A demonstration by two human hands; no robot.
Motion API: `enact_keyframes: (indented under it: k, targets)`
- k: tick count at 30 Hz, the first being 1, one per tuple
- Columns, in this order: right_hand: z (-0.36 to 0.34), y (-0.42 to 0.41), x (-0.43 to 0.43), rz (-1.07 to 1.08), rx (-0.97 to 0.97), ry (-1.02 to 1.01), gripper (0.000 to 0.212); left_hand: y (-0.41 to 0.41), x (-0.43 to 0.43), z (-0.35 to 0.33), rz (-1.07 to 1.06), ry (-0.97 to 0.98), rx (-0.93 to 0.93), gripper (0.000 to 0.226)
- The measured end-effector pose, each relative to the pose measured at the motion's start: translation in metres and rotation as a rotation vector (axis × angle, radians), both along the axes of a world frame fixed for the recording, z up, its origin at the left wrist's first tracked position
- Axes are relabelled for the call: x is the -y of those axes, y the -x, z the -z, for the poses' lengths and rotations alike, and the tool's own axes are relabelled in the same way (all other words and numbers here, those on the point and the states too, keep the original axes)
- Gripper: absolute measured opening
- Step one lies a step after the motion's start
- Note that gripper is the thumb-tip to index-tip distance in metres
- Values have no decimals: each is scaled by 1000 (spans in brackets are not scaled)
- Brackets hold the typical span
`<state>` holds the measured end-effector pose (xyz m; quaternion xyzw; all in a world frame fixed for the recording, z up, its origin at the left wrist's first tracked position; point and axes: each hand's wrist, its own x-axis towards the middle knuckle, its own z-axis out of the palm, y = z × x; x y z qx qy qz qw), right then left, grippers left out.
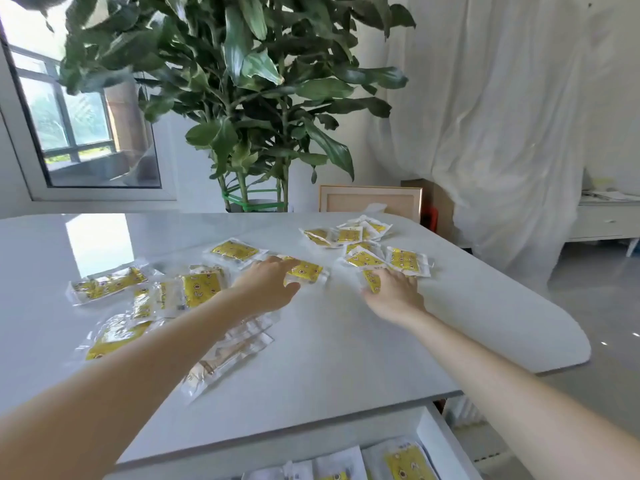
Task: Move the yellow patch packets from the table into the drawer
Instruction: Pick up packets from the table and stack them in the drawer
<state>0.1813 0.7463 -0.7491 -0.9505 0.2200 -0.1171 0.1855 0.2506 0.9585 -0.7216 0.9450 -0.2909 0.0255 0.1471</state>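
Both arms reach out over the white tabletop [329, 341], where the yellow patch packets [235, 251] lie scattered: a group at the left, a cluster at the far right, and a few between. The left hand [266, 285] rests its stretched fingers [277, 262] on one middle packet [306, 271], thumb held apart. The right hand [394, 292] sits on the packets to the right, with a tilted packet [372, 281] beside its thumb. Whether its fingers pinch it I cannot tell, since the hand is blurred. At the near edge the open drawer [433, 431] already holds several packets. A leafy plant [242, 98] stands beyond the tabletop.
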Motion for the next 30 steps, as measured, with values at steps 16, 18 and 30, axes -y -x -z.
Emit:
enact_keyframes:
  k: [16, 18, 30]
  targets:
    - [9, -38, -7, -85, 316, 62, 23, -57, 28, 27, -4, -169, 15, 46]
    - [4, -51, -2, -7, 280, -4, 29, -59, 27, 24, 11, -177, 48, 46]
    - [1, -99, 20, 233, -1, -83, 66, -96, 41, 19, 45, -236, -55, 75]
